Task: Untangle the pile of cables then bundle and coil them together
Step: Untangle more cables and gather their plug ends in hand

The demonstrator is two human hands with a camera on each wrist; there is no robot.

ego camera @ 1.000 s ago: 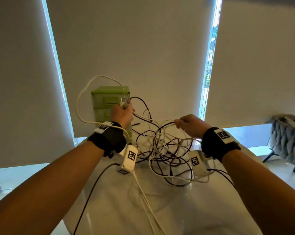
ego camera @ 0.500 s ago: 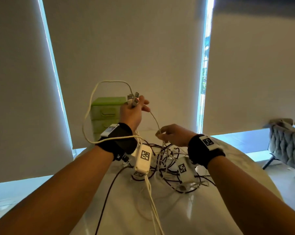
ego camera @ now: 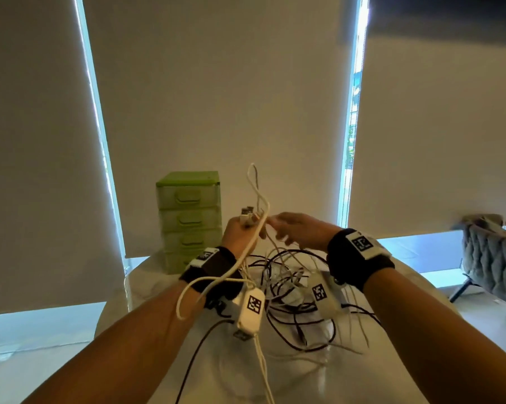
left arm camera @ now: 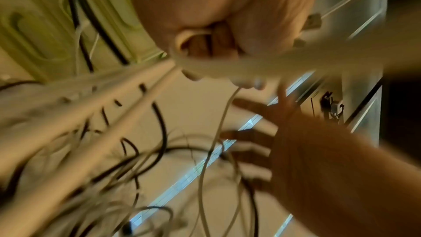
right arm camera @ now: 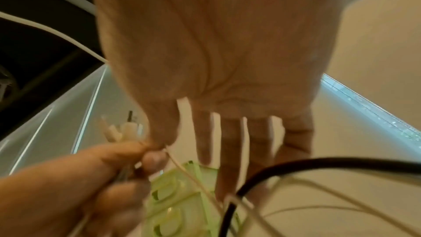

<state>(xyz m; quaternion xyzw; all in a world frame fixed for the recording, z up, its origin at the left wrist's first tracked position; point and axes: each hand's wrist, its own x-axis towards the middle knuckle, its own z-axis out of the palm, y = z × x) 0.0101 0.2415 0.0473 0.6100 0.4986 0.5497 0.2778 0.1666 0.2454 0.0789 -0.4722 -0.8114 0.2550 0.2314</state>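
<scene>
Right hand [ego camera: 299,231] reached left hand [ego camera: 240,233] | left grips cable ends [ego camera: 247,214] | wrist view: right fingers [right arm camera: 230,150] spread

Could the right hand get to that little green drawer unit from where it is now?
Probably yes. The right hand is open and holds nothing, and the green drawer unit stands just beyond the left hand. That hand grips raised white cables between them, so it would have to reach around.
</scene>
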